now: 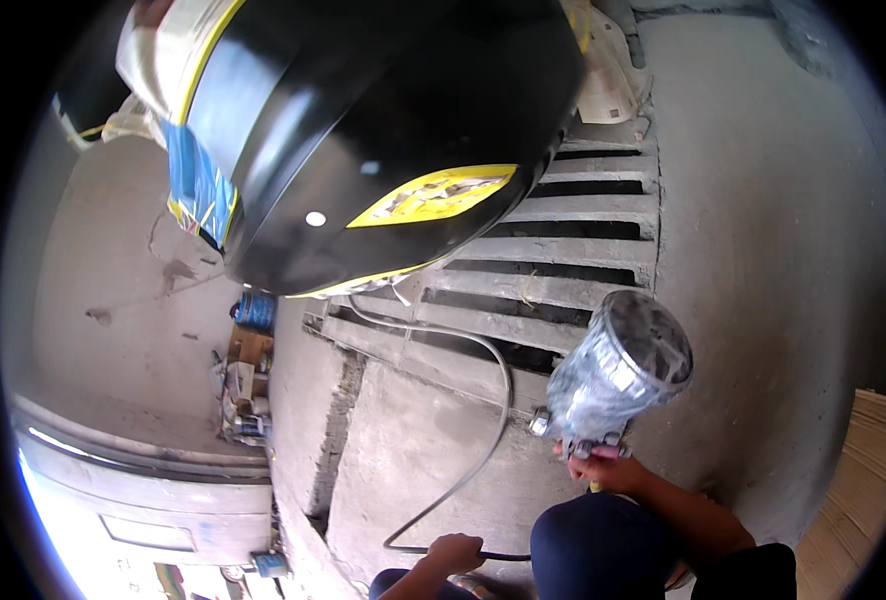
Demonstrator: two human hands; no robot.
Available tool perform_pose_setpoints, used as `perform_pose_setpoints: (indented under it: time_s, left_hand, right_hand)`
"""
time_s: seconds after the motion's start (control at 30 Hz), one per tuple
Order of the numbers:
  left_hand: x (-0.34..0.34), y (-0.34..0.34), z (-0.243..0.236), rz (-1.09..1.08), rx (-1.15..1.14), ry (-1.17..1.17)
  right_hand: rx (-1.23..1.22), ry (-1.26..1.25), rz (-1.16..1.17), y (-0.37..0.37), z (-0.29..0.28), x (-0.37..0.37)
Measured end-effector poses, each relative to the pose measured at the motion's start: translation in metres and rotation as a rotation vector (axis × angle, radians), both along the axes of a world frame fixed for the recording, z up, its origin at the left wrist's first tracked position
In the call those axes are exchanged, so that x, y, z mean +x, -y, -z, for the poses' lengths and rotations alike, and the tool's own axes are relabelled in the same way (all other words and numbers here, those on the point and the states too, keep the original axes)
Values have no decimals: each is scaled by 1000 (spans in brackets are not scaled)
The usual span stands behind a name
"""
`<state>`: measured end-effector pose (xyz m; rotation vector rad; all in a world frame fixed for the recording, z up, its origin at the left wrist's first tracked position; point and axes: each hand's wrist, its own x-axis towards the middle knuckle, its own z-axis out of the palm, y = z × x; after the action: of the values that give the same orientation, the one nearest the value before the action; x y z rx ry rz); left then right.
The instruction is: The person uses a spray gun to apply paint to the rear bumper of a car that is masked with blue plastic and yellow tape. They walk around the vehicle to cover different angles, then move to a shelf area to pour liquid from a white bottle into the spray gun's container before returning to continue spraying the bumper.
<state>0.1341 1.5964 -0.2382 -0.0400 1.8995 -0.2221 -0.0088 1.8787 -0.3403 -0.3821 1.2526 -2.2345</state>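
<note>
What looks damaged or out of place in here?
The concrete floor looks damaged: left of the hose, a rough, ragged-edged groove breaks its surface. The wall at left also has dark blotches that stand out against its paler surface.

You're in a paint workshop: masked black car bodywork (423, 95) upper centre, your spray gun (603, 375) lower right.

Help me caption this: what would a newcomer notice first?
The glossy black vehicle body dominates the upper middle, with a bright yellow-edged patch on it. Lower right, the right hand holds a spray gun with a wrapped silvery cup; lower centre, the left hand grips a hose.
</note>
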Motion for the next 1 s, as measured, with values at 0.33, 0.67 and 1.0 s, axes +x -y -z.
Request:
perform_pose_setpoints:
  time_s: [0.33,0.67,1.0]
  left_hand:
    - [72,69,39,-230,248,35]
    - [159,123,-67,-424,314,14]
    - [227,241,-196,-501,248,110]
  right_hand:
    - [284,-44,705,21,-125,29]
    - [982,-387,497,172,-193,88]
    - [755,44,621,302,-310,138]
